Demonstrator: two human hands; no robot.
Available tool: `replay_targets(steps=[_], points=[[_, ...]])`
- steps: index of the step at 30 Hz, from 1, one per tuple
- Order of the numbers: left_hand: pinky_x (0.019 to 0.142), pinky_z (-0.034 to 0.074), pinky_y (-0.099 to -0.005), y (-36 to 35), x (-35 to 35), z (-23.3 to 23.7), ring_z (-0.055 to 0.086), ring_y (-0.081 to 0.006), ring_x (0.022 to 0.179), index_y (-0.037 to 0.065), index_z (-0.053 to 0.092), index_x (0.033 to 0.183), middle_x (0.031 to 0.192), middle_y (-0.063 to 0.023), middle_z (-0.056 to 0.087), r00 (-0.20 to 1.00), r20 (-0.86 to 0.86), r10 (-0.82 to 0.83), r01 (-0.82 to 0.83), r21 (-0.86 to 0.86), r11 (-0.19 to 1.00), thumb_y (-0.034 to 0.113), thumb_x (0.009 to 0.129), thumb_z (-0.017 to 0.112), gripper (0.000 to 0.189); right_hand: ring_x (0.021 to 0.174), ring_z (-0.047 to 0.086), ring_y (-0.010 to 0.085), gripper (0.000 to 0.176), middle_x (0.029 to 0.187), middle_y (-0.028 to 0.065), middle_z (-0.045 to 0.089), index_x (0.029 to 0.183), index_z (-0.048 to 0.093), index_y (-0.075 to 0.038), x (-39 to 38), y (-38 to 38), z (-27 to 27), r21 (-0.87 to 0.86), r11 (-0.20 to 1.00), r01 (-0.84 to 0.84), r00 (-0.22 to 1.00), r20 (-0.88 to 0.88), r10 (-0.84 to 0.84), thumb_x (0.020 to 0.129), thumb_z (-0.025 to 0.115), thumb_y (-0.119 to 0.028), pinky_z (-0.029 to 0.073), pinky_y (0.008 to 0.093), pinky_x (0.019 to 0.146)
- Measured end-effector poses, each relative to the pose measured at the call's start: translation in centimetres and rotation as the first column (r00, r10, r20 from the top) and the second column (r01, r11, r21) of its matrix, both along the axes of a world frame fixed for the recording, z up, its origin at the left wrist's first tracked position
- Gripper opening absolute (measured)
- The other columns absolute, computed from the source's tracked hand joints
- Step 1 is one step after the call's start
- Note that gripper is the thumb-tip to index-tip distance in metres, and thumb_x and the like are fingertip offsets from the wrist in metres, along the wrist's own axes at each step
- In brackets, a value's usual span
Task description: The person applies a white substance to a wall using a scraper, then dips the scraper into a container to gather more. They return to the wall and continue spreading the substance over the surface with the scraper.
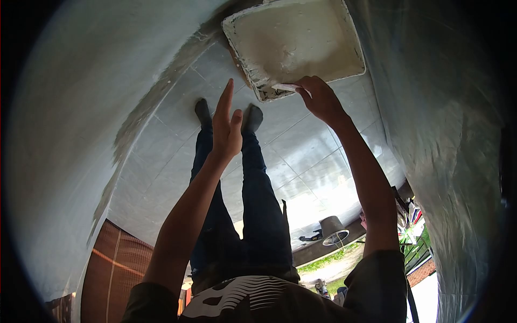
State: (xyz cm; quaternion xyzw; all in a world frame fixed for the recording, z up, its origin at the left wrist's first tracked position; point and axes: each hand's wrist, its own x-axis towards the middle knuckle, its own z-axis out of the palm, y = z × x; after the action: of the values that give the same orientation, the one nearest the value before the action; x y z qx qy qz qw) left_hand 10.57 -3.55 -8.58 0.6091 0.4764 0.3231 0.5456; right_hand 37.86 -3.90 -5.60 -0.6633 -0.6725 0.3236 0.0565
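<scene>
My right hand (321,99) pinches a thin, whitish flat scraper (287,87), its far end over the near corner of a large square tray (354,40). A pale, creamy paste (296,40) coats the inside of the tray, with dark streaks along the rim. The scraper's exact kind is hard to make out, since my fingers cover part of it. My left hand (228,124) is raised in the air with fingers straight and thumb apart, holding nothing. It is apart from the tray, above my legs (253,199) in the view.
Grey floor tiles (291,167) lie under my feet. A pale wall (91,107) with a rough grey lower band curves along the left. Clear plastic sheeting (447,161) hangs on the right. A grey bucket (332,229) stands near the floor's edge behind me.
</scene>
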Motion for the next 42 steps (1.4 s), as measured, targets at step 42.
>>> replay_targets(steps=[42], points=[[0.122,0.024,-0.0460,0.1,-3.1,-2.3,0.033,-0.0385,0.150,-0.002,0.030,0.157,0.160,-0.0242,0.034,0.999,-0.028,0.023,-0.023,0.010,1.000,0.061,0.105,0.029,0.082,0.093,0.069,0.0434,0.029,0.095,0.0252,0.071,0.109,0.065,0.004,-4.2,6.5,-6.7,-0.105,0.929,0.355,0.925,-0.105,-0.366,0.091,0.062,-0.019,0.053,0.0501,0.085]])
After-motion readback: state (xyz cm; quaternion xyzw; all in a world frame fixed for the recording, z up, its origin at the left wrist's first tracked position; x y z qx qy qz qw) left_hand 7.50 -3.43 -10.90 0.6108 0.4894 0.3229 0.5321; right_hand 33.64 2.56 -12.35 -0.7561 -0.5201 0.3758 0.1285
